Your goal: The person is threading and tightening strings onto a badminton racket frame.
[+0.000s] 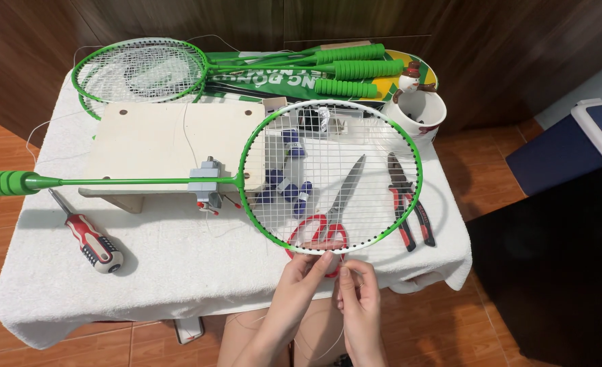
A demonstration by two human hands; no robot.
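at the bottom centre of the frame i see my left hand [306, 275] and right hand [356, 285], fingers pinched together on a thin white string [342, 272] at the near rim of the green-framed badminton racket [331, 175], clamped on the wooden board [158, 146] mid-frame. i judge this a stringing step; next wants steady tension through the rim holes. beyond lie red-handled scissors [331, 217], red-handled pliers [406, 200] and, upper left, spare green rackets [138, 70].

A bench [178, 272] draped in a white towel is standing on a floor [491, 170] of reddish-brown tiles. Dark wooden panelling [260, 20] is running behind it. A blue bin [572, 146] with a white lid is sitting at the right, beside a black surface [559, 272].
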